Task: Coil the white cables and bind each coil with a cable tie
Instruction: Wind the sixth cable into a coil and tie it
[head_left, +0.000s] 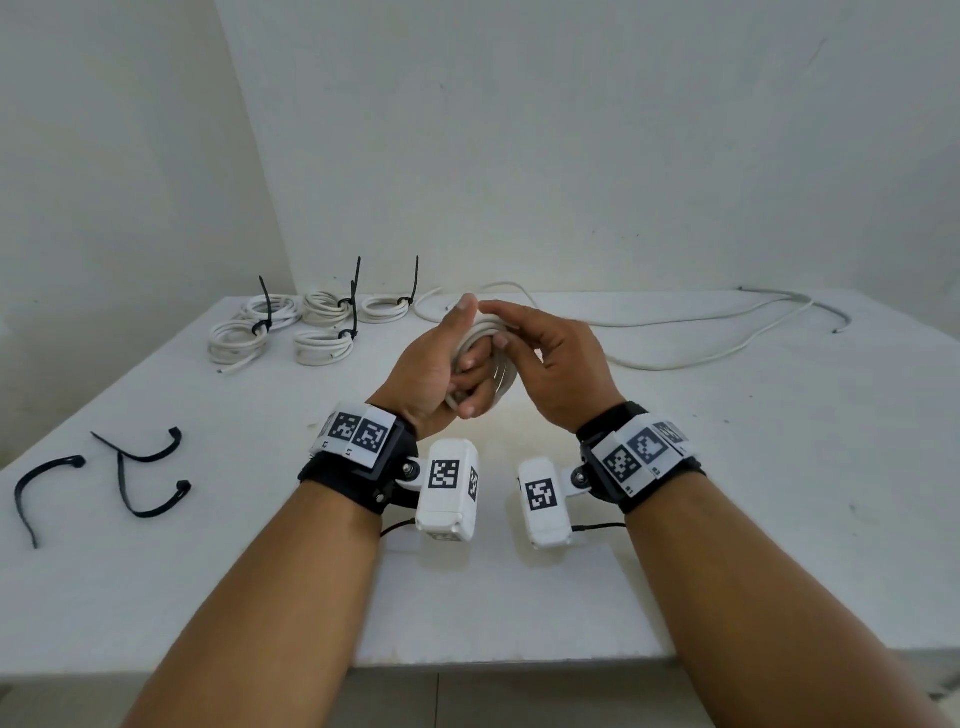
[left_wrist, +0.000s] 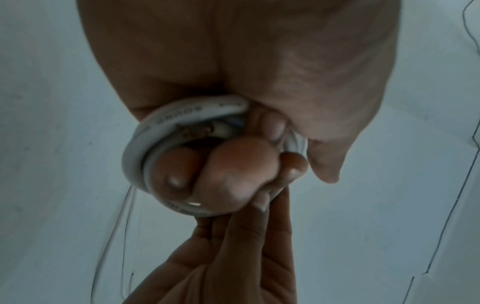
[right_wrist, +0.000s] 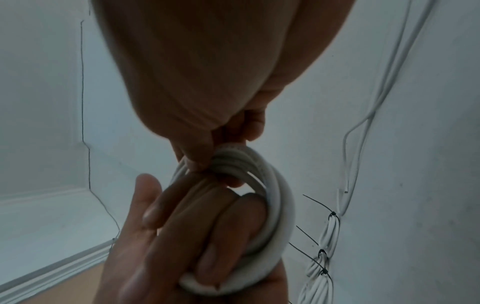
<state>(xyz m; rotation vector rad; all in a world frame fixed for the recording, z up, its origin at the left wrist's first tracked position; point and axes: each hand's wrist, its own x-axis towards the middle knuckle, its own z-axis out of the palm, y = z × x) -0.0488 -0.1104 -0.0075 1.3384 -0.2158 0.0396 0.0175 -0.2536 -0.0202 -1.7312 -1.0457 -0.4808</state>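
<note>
Above the middle of the table I hold a small white cable coil (head_left: 505, 375) in both hands. My left hand (head_left: 457, 364) grips it with its fingers curled through the loops and its thumb up; the left wrist view shows the coil (left_wrist: 140, 144) around those fingers (left_wrist: 233, 164). My right hand (head_left: 511, 327) pinches the top of the coil (right_wrist: 280, 216) between thumb and fingertips (right_wrist: 200, 162). The cable's loose tail (head_left: 675, 358) trails off to the right across the table. Three loose black cable ties (head_left: 140, 467) lie at the left.
Several bound white coils (head_left: 322, 312) with black ties sticking up sit at the back left, also seen as bound coils (right_wrist: 330, 232) in the right wrist view. A grey cable end (head_left: 831, 312) lies far right. The white table (head_left: 727, 493) meets walls behind and at the left.
</note>
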